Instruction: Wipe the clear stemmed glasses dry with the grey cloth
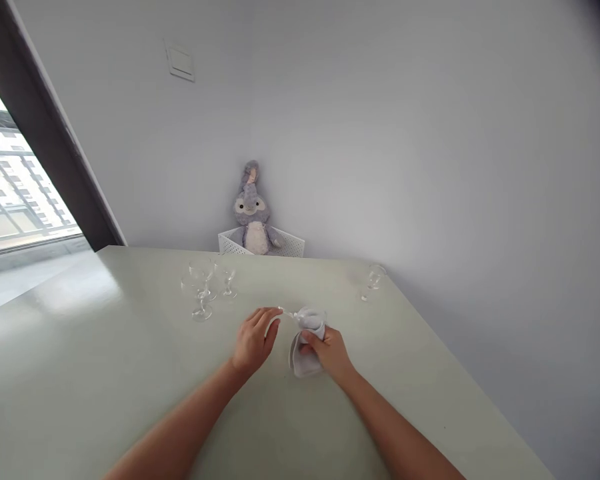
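Near the middle of the table, my right hand point(330, 350) is closed round a light grey cloth point(307, 360). The cloth is wrapped about the bowl of a small clear glass point(291, 314), whose stem points left toward my left hand point(255, 339). The fingertips of my left hand are at the foot end of that glass, with thumb and fingers curved; the foot itself is hard to make out. Several clear stemmed glasses point(201, 310) stand together to the left, behind my left hand. Another clear glass point(374, 279) lies tilted or on its side at the right back.
The pale, glossy table point(130, 373) meets the wall at the back and right. A grey plush rabbit point(253, 213) sits in a white perforated basket point(293, 246) beyond the back edge. A window point(17, 180) is at the far left.
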`<action>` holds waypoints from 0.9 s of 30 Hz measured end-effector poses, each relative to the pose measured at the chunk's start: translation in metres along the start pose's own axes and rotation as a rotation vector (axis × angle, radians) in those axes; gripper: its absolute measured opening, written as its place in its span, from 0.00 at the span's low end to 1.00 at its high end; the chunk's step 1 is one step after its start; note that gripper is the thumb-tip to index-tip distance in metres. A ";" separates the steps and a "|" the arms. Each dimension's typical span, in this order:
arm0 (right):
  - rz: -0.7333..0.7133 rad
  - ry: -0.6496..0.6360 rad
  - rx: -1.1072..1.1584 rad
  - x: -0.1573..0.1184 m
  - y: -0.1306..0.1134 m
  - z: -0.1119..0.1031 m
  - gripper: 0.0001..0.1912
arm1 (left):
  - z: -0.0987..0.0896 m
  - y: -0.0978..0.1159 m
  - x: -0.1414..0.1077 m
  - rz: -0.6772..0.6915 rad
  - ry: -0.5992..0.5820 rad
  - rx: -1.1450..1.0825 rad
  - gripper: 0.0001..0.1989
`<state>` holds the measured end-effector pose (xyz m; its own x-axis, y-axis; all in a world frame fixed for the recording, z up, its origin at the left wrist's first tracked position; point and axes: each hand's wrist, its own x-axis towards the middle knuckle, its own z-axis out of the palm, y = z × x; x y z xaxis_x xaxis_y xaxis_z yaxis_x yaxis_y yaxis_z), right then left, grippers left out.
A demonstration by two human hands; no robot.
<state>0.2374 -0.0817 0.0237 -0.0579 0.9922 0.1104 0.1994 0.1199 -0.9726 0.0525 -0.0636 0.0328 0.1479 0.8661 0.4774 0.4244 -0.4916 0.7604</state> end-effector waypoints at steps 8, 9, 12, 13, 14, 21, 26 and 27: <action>0.086 -0.290 0.500 0.005 -0.016 -0.019 0.15 | -0.011 -0.006 0.005 0.366 -0.169 0.526 0.12; 0.086 -0.286 0.505 0.007 -0.015 -0.019 0.15 | -0.009 -0.007 0.004 0.352 -0.193 0.529 0.12; 0.098 -0.202 0.497 0.013 -0.008 -0.022 0.17 | -0.004 -0.013 0.002 0.295 -0.220 0.508 0.13; 0.097 -0.134 0.481 0.015 -0.005 -0.023 0.17 | -0.003 -0.016 0.002 0.264 -0.210 0.495 0.13; 0.086 -0.052 0.447 0.017 -0.003 -0.026 0.17 | -0.003 -0.019 0.002 0.224 -0.195 0.484 0.13; -0.578 0.272 -0.516 0.005 -0.013 -0.036 0.18 | -0.007 -0.027 0.006 0.001 -0.061 0.542 0.12; -0.887 0.005 -0.966 -0.005 -0.023 -0.008 0.22 | 0.005 -0.011 -0.003 0.274 -0.151 0.582 0.10; -0.867 0.007 -0.999 -0.005 -0.022 -0.004 0.20 | 0.008 -0.009 -0.006 0.355 -0.191 0.590 0.11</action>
<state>0.2373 -0.0888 0.0453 -0.5266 0.5812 0.6204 0.7311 0.6820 -0.0184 0.0546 -0.0634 0.0198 0.4978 0.6900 0.5254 0.7261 -0.6629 0.1826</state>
